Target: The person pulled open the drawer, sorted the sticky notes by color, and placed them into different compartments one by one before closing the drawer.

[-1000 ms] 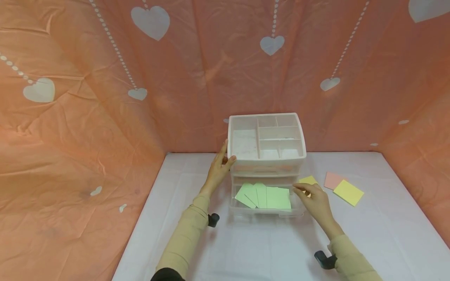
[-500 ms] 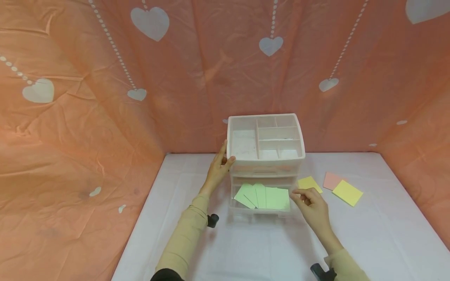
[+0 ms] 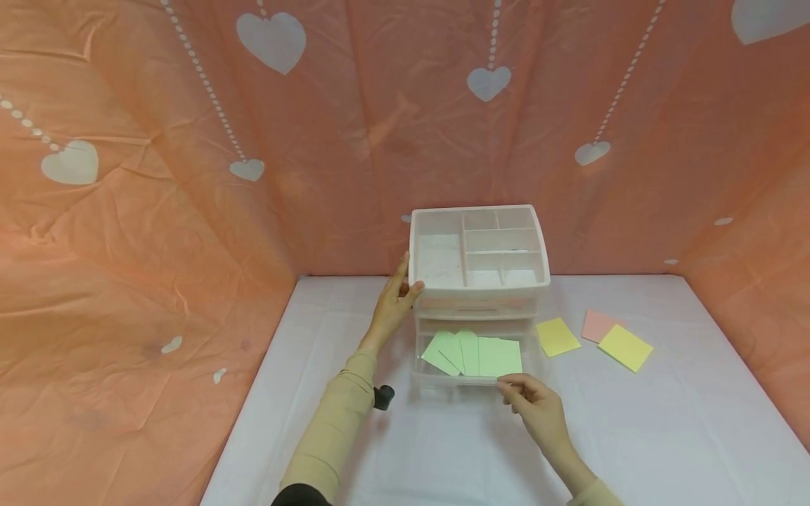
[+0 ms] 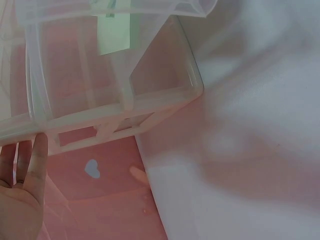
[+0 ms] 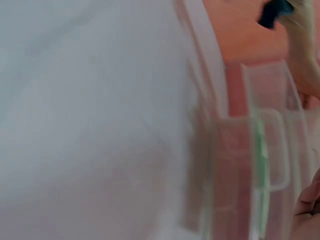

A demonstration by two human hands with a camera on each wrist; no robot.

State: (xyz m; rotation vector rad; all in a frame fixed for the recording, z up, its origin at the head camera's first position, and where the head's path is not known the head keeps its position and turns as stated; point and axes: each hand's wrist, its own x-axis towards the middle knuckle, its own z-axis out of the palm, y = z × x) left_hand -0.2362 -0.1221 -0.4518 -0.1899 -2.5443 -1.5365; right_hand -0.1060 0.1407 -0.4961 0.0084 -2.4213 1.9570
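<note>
A small white plastic drawer organizer point(image 3: 477, 295) stands at the back of the table. Its lower clear drawer point(image 3: 443, 380) is pulled out. Several pale green sticky notes point(image 3: 500, 357) lie fanned inside. My left hand point(image 3: 389, 309) rests against the organizer's left side, fingers straight and thumb at the front corner; the left wrist view shows these fingers point(image 4: 37, 160) against its frame. My right hand point(image 3: 534, 407) is at the right part of the drawer's front, fingers loosely bent, fingertips right at the rim. In the right wrist view, that hand point(image 5: 310, 210) is partly cut off by the frame edge.
Right of the organizer lie a yellow sticky note point(image 3: 558, 336), a pink one point(image 3: 598, 325) and another yellow one point(image 3: 625, 347) overlapping the pink. The organizer's top tray point(image 3: 439, 256) is divided into compartments. An orange cloth with hearts point(image 3: 380, 140) hangs behind the table.
My right hand has moved left and nearer, from the drawer's right side to its front, uncovering the nearer yellow note. The left hand, organizer and green notes stay put.
</note>
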